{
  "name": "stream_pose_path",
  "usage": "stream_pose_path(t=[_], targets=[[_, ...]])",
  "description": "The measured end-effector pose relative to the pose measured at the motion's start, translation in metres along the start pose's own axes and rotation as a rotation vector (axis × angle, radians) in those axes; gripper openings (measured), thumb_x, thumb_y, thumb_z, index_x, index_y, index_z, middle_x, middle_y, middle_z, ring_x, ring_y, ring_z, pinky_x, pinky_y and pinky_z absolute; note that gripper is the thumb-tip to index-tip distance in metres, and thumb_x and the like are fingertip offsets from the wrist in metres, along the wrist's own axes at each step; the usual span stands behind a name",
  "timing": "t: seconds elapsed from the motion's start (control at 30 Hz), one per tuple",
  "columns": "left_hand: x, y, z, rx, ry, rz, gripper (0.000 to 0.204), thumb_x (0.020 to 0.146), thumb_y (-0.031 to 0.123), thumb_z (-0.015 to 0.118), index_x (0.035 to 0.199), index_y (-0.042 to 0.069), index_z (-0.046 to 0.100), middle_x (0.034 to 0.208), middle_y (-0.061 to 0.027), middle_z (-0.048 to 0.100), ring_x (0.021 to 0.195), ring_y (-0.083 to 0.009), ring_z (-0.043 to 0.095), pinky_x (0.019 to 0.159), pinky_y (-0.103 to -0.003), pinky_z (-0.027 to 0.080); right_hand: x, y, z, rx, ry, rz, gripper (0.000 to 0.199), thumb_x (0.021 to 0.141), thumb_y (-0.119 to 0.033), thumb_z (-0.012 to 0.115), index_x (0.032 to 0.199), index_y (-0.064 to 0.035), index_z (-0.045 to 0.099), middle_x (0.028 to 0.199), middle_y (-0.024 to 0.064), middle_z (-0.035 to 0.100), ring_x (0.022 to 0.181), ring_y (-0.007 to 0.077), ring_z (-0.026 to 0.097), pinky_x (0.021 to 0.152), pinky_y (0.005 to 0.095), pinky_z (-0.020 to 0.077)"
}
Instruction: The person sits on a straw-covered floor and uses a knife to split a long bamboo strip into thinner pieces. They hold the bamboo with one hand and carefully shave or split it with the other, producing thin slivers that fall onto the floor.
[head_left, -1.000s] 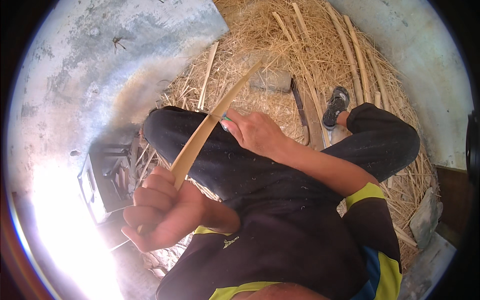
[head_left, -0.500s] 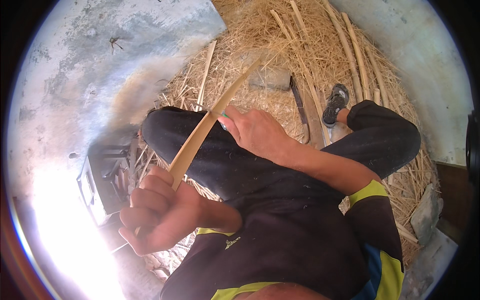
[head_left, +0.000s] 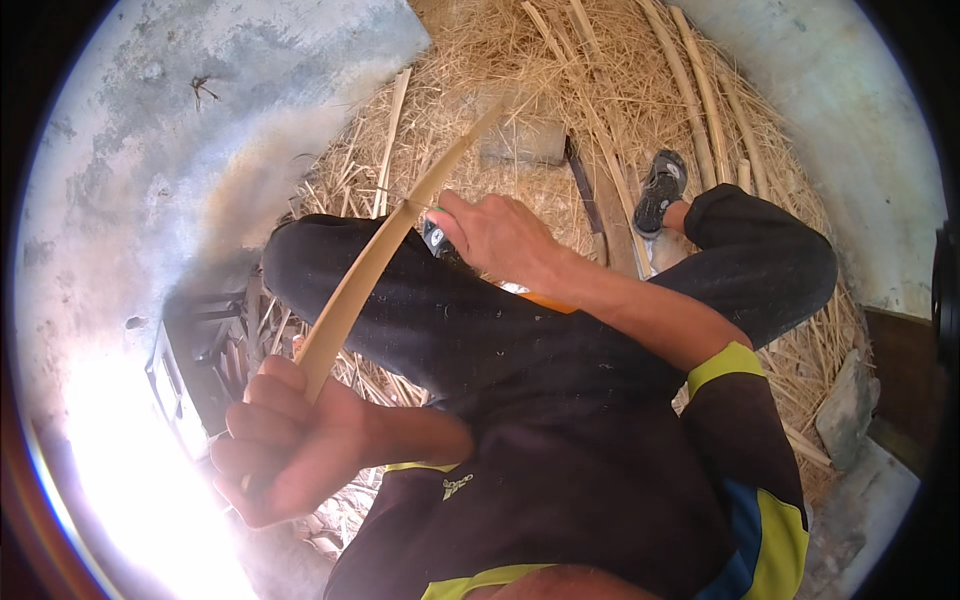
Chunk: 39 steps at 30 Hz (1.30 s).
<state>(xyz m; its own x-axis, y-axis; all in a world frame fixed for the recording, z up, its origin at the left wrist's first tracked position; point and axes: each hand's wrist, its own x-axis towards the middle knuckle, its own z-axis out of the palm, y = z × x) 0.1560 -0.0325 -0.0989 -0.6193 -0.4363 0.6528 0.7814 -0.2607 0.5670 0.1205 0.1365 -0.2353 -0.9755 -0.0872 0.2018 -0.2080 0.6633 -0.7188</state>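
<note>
Wooden strip (head_left: 350, 290), head view: we see it held slantwise above the left thigh of the dark trousers (head_left: 470, 330), well above the floor. Wide end low, in the left hand; it narrows to a tip over the straw (head_left: 450, 85), toward the floor's far edge.

Left hand (head_left: 290, 440): closed fist, fingers curled and pressed together round the strip's lower end. Right hand (head_left: 505, 240): fingers folded together round a small knife (head_left: 422, 205), handle mostly hidden, a bit of green by the thumb. Thin blade lies across the strip about midway; how hard it bears, we can't tell.

Floor: straw all over. Grey block (head_left: 523, 143) beyond the right hand, near the strip's tip. Dark bar (head_left: 582, 185) just right of it. Long poles (head_left: 690, 90) along the floor's far right edge. One shoe (head_left: 662, 190) near them, another shoe (head_left: 436, 238) partly hidden just below the knife. Something orange (head_left: 550, 302) shows under the right wrist; we can't tell what. Flat stone (head_left: 848, 410) at the floor's right edge. Stained wall (head_left: 230, 130) along the floor's left edge, glare low down.
</note>
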Motion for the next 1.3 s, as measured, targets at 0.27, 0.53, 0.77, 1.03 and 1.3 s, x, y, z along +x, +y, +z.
stream_pose_path(t=[0.27,0.53,0.77,1.03,1.3], targets=[[-0.002,-0.002,0.007,-0.132,-0.109,-0.031,0.035,0.081,0.023,0.035,0.05,0.016,0.021,0.043,0.0033,0.014,0.037,-0.0089,0.011,0.041,-0.027,0.013,0.004,0.036,0.011,-0.15,-0.003,0.047,0.038,0.098,-0.033,0.037,0.094,0.0008,0.053,0.049,0.0155,0.051,0.046,0.0344,0.055,0.046,0.0463,0.045],[0.004,-0.003,0.007,-0.223,-0.03,-0.006,0.034,0.076,0.015,0.035,0.047,0.017,0.018,0.045,0.0036,0.01,0.039,-0.008,0.007,0.043,-0.026,0.011,0.025,0.045,0.01,-0.121,-0.116,0.078,0.041,0.099,-0.036,0.033,0.101,-0.0008,0.054,0.049,0.0122,0.05,0.045,0.0285,0.054,0.045,0.0438,0.0458],[0.007,-0.003,0.006,0.177,0.207,0.078,0.032,0.073,0.013,0.036,0.047,0.017,0.019,0.045,0.0039,0.009,0.04,-0.0079,0.006,0.043,-0.026,0.011,0.048,0.074,0.019,-0.23,-0.135,0.031,0.043,0.099,-0.038,0.03,0.104,-0.0032,0.054,0.053,0.0133,0.054,0.052,0.032,0.06,0.047,0.0426,0.0499],[0.01,0.002,-0.004,0.067,0.062,-0.045,0.037,0.078,0.025,0.038,0.049,0.018,0.017,0.046,0.0029,0.009,0.041,-0.01,0.007,0.044,-0.028,0.012,0.063,0.135,0.038,-0.44,-0.036,0.144,0.037,0.097,-0.037,0.037,0.099,-0.0046,0.055,0.06,0.015,0.06,0.058,0.0326,0.063,0.052,0.0429,0.0513],[0.008,-0.008,-0.014,-0.074,0.109,-0.032,0.04,0.083,0.031,0.035,0.05,0.016,0.019,0.043,0.0015,0.013,0.037,-0.0105,0.01,0.041,-0.028,0.015,0.031,0.001,-0.003,0.02,-0.168,0.092,0.04,0.099,-0.035,0.03,0.102,-0.0026,0.054,0.057,0.0194,0.056,0.055,0.0379,0.057,0.053,0.0479,0.0475]])
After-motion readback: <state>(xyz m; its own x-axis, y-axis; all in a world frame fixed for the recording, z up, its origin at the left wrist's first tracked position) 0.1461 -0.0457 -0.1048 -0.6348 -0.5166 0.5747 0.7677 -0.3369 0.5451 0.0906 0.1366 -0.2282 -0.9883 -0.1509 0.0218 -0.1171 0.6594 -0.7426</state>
